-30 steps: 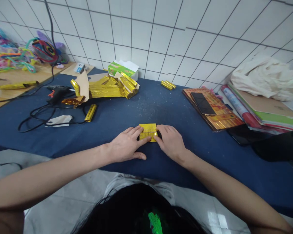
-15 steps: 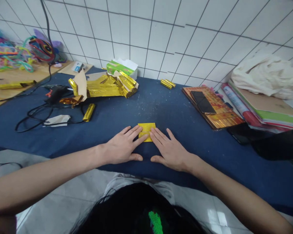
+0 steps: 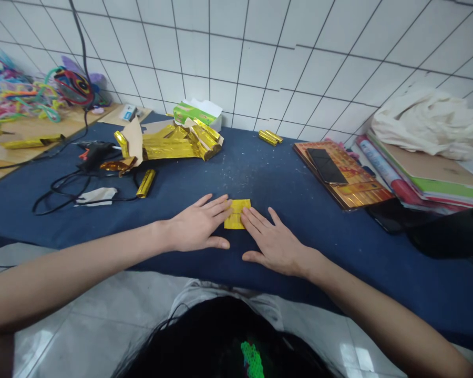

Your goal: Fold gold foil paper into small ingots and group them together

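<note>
A small, creased square of gold foil paper (image 3: 237,214) lies flat on the blue tabletop (image 3: 181,189) in front of me. My left hand (image 3: 199,223) is open, palm down, its fingertips at the paper's left edge. From the other side, my right hand (image 3: 271,236) lies open with its fingertips pressing on the right part of the paper. Both thumbs are held out below the paper, resting near the cloth.
Crumpled gold foil sheets (image 3: 169,147) and a green tissue box (image 3: 197,113) are at the back. A glue gun (image 3: 96,155) with a looped cord and a gold foil roll (image 3: 145,184) lie left. Two gold rolls (image 3: 270,137) sit near the wall. A phone (image 3: 326,166) rests on a patterned box (image 3: 362,184) at right.
My left fingers have shifted slightly up and left, uncovering the lower left part of the gold paper. My right hand has stayed almost still.
</note>
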Demonstrator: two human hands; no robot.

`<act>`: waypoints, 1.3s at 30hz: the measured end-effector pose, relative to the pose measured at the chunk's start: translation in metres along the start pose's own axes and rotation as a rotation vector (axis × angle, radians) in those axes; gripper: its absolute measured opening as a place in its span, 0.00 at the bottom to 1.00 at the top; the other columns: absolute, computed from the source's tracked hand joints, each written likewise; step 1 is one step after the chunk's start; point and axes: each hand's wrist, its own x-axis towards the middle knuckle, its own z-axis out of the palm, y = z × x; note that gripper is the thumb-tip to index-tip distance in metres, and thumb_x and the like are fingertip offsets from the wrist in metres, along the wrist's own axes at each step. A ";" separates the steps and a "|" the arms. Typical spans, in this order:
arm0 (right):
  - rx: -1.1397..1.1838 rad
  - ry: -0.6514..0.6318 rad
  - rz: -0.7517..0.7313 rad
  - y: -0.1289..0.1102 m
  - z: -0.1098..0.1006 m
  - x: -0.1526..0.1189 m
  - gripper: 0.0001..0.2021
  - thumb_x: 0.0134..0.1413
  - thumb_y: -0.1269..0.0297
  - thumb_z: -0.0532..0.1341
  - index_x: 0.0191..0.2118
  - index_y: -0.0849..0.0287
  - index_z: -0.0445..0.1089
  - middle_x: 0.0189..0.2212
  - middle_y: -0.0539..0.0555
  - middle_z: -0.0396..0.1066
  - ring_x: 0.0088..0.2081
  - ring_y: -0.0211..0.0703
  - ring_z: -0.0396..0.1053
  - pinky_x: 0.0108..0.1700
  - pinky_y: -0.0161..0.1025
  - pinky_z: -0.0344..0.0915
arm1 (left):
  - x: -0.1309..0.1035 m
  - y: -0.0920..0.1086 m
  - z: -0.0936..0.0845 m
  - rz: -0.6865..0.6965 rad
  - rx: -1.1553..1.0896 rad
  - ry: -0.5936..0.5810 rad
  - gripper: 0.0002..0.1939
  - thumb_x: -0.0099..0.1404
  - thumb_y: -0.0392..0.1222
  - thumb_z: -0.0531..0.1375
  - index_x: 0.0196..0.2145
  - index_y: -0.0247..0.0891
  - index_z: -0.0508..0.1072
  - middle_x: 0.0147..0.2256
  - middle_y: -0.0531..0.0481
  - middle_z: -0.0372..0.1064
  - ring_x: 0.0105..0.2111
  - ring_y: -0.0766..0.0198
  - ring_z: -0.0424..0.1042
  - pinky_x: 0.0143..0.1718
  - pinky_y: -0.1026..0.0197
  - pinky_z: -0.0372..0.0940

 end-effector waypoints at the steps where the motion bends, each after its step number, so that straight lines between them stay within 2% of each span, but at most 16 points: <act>1: 0.007 -0.005 -0.001 0.000 0.000 0.000 0.42 0.54 0.38 0.38 0.62 0.71 0.44 0.62 0.67 0.42 0.63 0.57 0.41 0.57 0.65 0.41 | 0.004 0.003 0.000 0.029 0.006 0.030 0.43 0.60 0.66 0.43 0.61 0.29 0.47 0.62 0.37 0.40 0.63 0.52 0.37 0.60 0.48 0.38; 4: 0.023 -0.002 -0.003 0.000 0.000 0.000 0.42 0.54 0.38 0.38 0.62 0.71 0.43 0.62 0.67 0.41 0.63 0.57 0.41 0.57 0.65 0.42 | 0.012 0.013 0.009 0.063 0.018 0.077 0.50 0.55 0.71 0.43 0.61 0.25 0.44 0.63 0.33 0.36 0.63 0.48 0.37 0.59 0.46 0.38; 7: 0.026 0.010 -0.002 0.000 0.002 0.000 0.41 0.54 0.39 0.39 0.62 0.70 0.44 0.62 0.66 0.42 0.63 0.56 0.41 0.58 0.64 0.42 | 0.013 0.020 0.021 0.027 0.025 0.074 0.51 0.55 0.71 0.41 0.62 0.24 0.42 0.62 0.31 0.38 0.62 0.47 0.38 0.59 0.45 0.38; 10: 0.014 0.018 0.023 0.000 0.006 -0.003 0.41 0.54 0.39 0.38 0.62 0.71 0.45 0.62 0.67 0.42 0.63 0.57 0.41 0.58 0.64 0.42 | 0.010 0.023 0.026 -0.019 0.047 0.074 0.51 0.55 0.71 0.40 0.61 0.24 0.44 0.62 0.30 0.40 0.62 0.47 0.39 0.59 0.45 0.37; 15: 0.011 0.002 0.113 0.002 0.001 -0.008 0.41 0.54 0.38 0.37 0.61 0.71 0.47 0.62 0.67 0.43 0.63 0.57 0.41 0.58 0.64 0.41 | 0.009 0.023 0.024 -0.028 0.073 0.074 0.50 0.56 0.71 0.39 0.61 0.24 0.47 0.61 0.30 0.41 0.62 0.47 0.39 0.59 0.45 0.38; 18: 0.048 0.004 0.163 -0.003 -0.009 0.001 0.42 0.54 0.39 0.37 0.62 0.72 0.45 0.62 0.67 0.42 0.63 0.56 0.40 0.59 0.62 0.41 | 0.010 0.023 0.023 -0.025 0.076 0.089 0.50 0.56 0.71 0.39 0.61 0.24 0.47 0.61 0.31 0.41 0.62 0.47 0.39 0.59 0.45 0.37; 20: 0.064 0.042 0.141 -0.008 -0.013 0.012 0.42 0.54 0.39 0.38 0.63 0.71 0.42 0.63 0.67 0.39 0.64 0.54 0.36 0.59 0.61 0.40 | 0.011 0.023 0.023 -0.018 0.070 0.089 0.50 0.56 0.71 0.39 0.61 0.25 0.46 0.62 0.31 0.40 0.62 0.46 0.38 0.58 0.45 0.38; 25: 0.078 0.020 0.053 -0.003 -0.002 0.030 0.42 0.54 0.38 0.38 0.63 0.70 0.41 0.63 0.66 0.39 0.64 0.55 0.35 0.59 0.62 0.39 | 0.011 0.026 0.024 -0.035 0.060 0.086 0.51 0.55 0.72 0.39 0.61 0.24 0.45 0.62 0.30 0.39 0.62 0.46 0.40 0.58 0.45 0.39; 29: 0.038 0.000 0.074 0.010 0.006 0.020 0.42 0.53 0.38 0.37 0.63 0.69 0.39 0.63 0.66 0.38 0.64 0.56 0.37 0.58 0.63 0.40 | 0.011 0.026 0.025 -0.047 0.049 0.087 0.52 0.55 0.72 0.40 0.61 0.23 0.44 0.62 0.31 0.39 0.62 0.46 0.39 0.59 0.45 0.38; 33: 0.024 0.008 0.074 0.013 0.004 0.013 0.41 0.54 0.38 0.38 0.63 0.67 0.39 0.63 0.65 0.38 0.63 0.56 0.38 0.58 0.65 0.41 | 0.006 0.012 0.024 -0.008 0.011 0.053 0.47 0.58 0.69 0.42 0.62 0.26 0.43 0.62 0.34 0.37 0.62 0.50 0.39 0.59 0.48 0.39; 36: 0.022 0.000 0.063 0.019 0.002 0.017 0.37 0.56 0.41 0.38 0.63 0.64 0.42 0.63 0.63 0.40 0.63 0.57 0.40 0.57 0.66 0.42 | 0.001 0.003 0.021 0.050 0.000 0.030 0.43 0.59 0.66 0.44 0.62 0.31 0.46 0.63 0.37 0.39 0.62 0.52 0.41 0.60 0.49 0.40; 39: 0.011 0.010 0.050 0.034 -0.001 0.025 0.27 0.61 0.50 0.39 0.62 0.56 0.47 0.63 0.59 0.43 0.63 0.57 0.39 0.56 0.68 0.40 | -0.003 0.006 0.018 0.053 0.017 0.058 0.43 0.58 0.67 0.46 0.60 0.32 0.51 0.61 0.36 0.44 0.61 0.49 0.45 0.59 0.47 0.41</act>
